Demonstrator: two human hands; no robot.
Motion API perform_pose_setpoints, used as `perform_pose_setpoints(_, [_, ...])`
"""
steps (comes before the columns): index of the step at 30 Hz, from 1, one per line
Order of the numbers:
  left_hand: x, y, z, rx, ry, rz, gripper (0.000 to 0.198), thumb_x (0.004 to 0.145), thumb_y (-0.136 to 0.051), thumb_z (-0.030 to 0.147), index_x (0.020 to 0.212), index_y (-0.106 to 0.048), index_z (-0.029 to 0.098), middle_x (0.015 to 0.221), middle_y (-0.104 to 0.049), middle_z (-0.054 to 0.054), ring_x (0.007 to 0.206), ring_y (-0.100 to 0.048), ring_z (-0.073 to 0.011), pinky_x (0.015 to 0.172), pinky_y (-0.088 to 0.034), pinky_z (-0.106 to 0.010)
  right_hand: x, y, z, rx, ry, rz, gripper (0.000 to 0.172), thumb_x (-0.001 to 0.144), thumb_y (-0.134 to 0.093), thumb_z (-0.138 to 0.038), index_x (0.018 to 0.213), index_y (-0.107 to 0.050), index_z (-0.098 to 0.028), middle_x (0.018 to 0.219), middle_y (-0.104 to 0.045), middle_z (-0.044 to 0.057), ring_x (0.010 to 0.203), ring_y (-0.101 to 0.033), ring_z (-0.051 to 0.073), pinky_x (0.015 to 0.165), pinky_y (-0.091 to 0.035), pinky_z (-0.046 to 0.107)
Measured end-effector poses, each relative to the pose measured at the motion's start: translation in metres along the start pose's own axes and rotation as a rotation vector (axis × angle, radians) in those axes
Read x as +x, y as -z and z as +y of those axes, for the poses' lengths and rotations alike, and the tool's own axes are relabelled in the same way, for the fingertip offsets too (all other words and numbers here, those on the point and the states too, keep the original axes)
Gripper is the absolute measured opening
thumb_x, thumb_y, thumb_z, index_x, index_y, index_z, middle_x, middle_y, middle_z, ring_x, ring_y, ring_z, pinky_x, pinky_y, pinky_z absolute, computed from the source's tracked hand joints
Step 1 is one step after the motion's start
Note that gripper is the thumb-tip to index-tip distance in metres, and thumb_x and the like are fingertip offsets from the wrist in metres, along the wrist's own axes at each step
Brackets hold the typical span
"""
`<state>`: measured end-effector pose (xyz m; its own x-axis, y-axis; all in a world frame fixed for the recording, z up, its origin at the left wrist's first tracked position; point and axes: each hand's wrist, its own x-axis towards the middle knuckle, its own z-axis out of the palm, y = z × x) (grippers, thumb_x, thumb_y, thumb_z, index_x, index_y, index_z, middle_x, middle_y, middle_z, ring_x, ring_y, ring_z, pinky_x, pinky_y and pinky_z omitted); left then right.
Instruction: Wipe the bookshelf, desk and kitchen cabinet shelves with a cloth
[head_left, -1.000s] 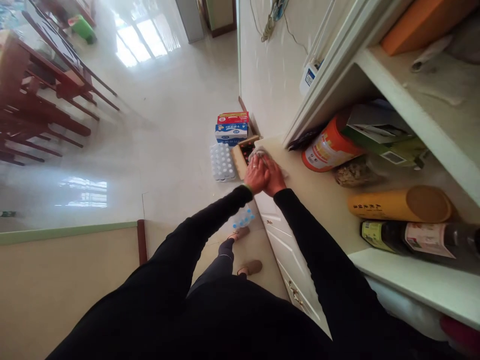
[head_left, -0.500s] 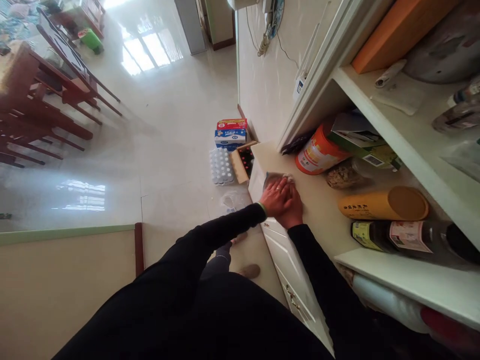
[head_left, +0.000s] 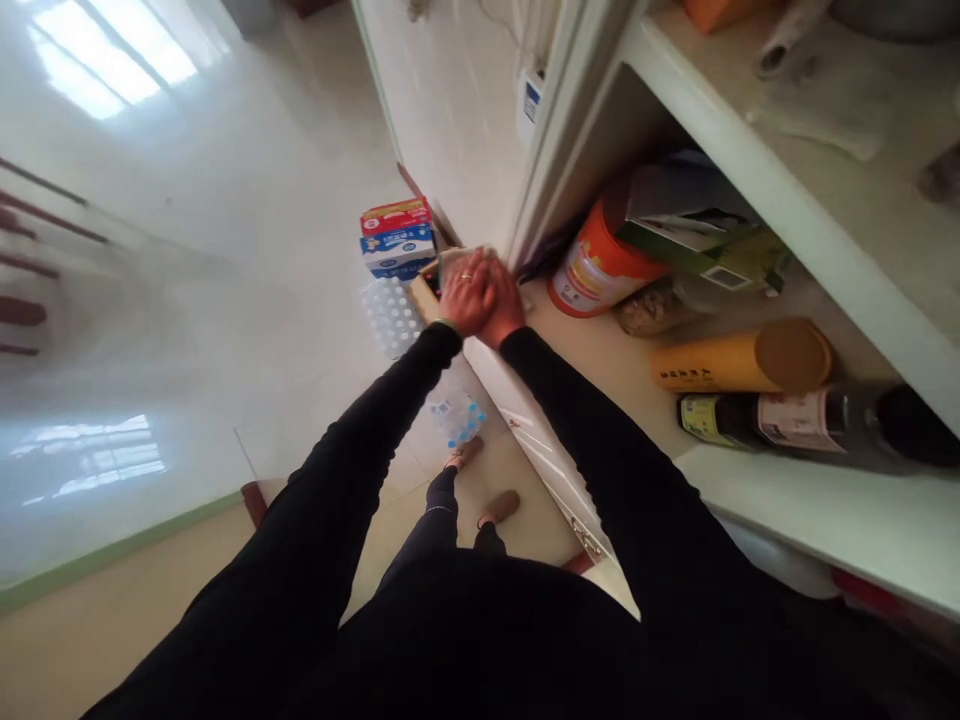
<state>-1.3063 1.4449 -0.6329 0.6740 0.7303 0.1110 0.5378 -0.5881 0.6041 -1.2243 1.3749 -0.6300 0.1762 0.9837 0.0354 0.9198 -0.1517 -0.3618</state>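
My left hand and my right hand are pressed together, partly overlapping, at the far end of the cabinet's countertop. Beneath their fingers is a greyish cloth, its edge showing past the fingertips. Both hands are closed down on this cloth, and most of it is hidden under them. The left hand wears a ring. To the right of the hands stands an orange-red tub, apart from them.
On the shelf stand a bag of dry food, a yellow canister and dark labelled bottles. Red and blue boxes, a plastic-wrapped bottle pack and a clear bag with blue caps lie on the floor. A shelf board juts out overhead.
Both hands have slid the cloth farther away along the countertop, toward its far end by the wall. My arms are stretched out more, and the camera view has shifted.
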Motion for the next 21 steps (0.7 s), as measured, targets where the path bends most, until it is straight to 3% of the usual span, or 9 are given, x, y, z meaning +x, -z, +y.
perform_pose_setpoints(4, [0.01, 0.009, -0.004, -0.007, 0.025, -0.005, 0.056, 0.105, -0.05, 0.037, 0.157, -0.055, 0.016, 0.179, -0.042, -0.01, 0.17, -0.034, -0.0267, 0.144, -0.021, -0.051, 0.01, 0.009, -0.006, 0.048, -0.021, -0.011, 0.063, 0.115, -0.046, -0.022, 0.166, -0.03, 0.012, 0.182, -0.027, 0.024, 0.172, -0.013, 0.036, 0.139, -0.018, 0.057])
perform_pose_setpoints(9, [-0.033, 0.005, 0.021, 0.08, 0.035, -0.017, 0.059, 0.111, -0.04, 0.042, 0.16, -0.05, 0.011, 0.181, -0.039, -0.012, 0.172, -0.029, -0.0304, 0.145, -0.02, -0.054, -0.034, 0.017, -0.01, 0.101, 0.015, -0.026, 0.061, 0.113, -0.048, -0.016, 0.168, -0.034, 0.005, 0.183, -0.03, 0.019, 0.173, -0.016, 0.032, 0.142, -0.013, 0.053])
perform_pose_setpoints(15, [-0.094, -0.032, 0.069, 0.09, -0.045, -0.029, 0.062, 0.1, -0.051, 0.03, 0.158, -0.054, 0.01, 0.176, -0.044, -0.019, 0.17, -0.033, -0.0326, 0.14, -0.028, -0.059, -0.121, 0.013, 0.011, 0.131, -0.057, 0.05, 0.064, 0.108, -0.056, -0.018, 0.17, -0.042, -0.004, 0.183, -0.027, 0.019, 0.173, -0.023, 0.03, 0.144, -0.017, 0.047])
perform_pose_setpoints(21, [-0.094, -0.077, 0.119, 0.112, -0.247, -0.124, 0.064, 0.096, -0.055, 0.028, 0.157, -0.058, 0.007, 0.176, -0.045, -0.02, 0.166, -0.041, -0.0359, 0.14, -0.03, -0.058, -0.175, 0.012, 0.056, 0.256, -0.181, 0.219, 0.062, 0.11, -0.049, -0.019, 0.168, -0.043, -0.001, 0.181, -0.034, 0.021, 0.173, -0.019, 0.03, 0.144, -0.014, 0.051])
